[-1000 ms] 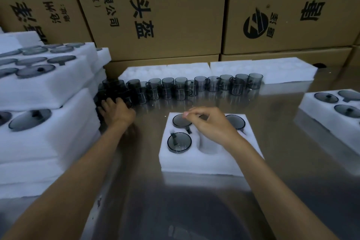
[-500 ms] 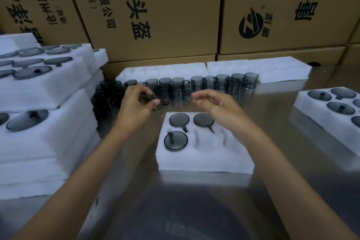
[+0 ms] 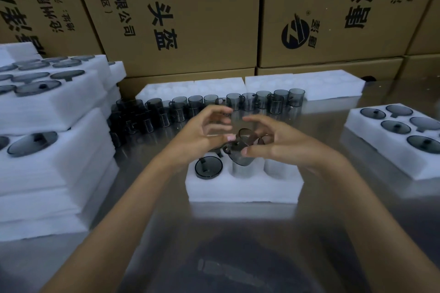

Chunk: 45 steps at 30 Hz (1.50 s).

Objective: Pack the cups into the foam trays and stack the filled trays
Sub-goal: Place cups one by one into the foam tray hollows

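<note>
A white foam tray (image 3: pixel 242 189) lies on the steel table in front of me. One smoky grey cup (image 3: pixel 208 167) sits in its front-left pocket. Both hands hover over the tray. My right hand (image 3: pixel 283 143) pinches another grey cup (image 3: pixel 240 158), tilted, just above the front-middle pocket. My left hand (image 3: pixel 202 133) is beside it with fingers spread and its thumb tip at the cup's rim. The tray's back pockets are hidden behind my hands. A row of loose cups (image 3: pixel 238 102) stands beyond the tray.
Stacks of filled foam trays (image 3: pixel 47 150) rise at the left. Another filled tray (image 3: pixel 390 150) lies at the right. Unfilled foam trays (image 3: pixel 304 83) line the back, below a wall of cardboard boxes (image 3: pixel 190 19).
My left hand took a cup from the loose group at the left and brought it over the tray. My right hand lifted off the tray and now grips that cup.
</note>
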Available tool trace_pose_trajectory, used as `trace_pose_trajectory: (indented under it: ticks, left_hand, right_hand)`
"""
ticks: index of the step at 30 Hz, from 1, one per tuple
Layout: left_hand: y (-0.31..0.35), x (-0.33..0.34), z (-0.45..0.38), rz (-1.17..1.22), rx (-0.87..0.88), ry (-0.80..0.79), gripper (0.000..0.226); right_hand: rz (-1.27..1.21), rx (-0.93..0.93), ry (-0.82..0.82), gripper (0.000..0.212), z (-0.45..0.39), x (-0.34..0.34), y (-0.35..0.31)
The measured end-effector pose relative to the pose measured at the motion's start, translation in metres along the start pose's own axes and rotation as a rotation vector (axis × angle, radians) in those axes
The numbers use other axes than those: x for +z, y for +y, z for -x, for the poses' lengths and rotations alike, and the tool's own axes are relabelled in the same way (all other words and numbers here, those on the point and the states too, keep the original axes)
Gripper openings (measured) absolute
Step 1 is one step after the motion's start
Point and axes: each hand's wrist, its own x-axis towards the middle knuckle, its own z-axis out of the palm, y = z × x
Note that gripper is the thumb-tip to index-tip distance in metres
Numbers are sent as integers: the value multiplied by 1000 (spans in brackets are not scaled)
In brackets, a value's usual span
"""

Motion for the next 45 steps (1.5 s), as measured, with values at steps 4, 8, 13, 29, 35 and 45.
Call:
trace_pose_trajectory:
  ticks: [4,8,13,29,35,45]
  left_hand:
    - [-4,-1,7,-27,-52,53,19]
    - [-6,4,12,-104,-38,-21,14]
    - [-6,9,10,-85,-85,-23,18]
    - [-18,7,8,-398,-58,-42,19]
    - [-25,8,7,-539,-195,-78,57]
    - [-34,-35,-30,-459,-280,277,71]
  right_hand:
    - [250,42,127,51,2,8,-6]
    - [469,67,250,64,2,28,-16]
    - [538,92,178,70,0,30,-20]
    - [363,60,112,40,-7,-6,18]
    - [385,236,28,88,-6,-3,26]
    - [181,236,145,80,-19,-8,26]
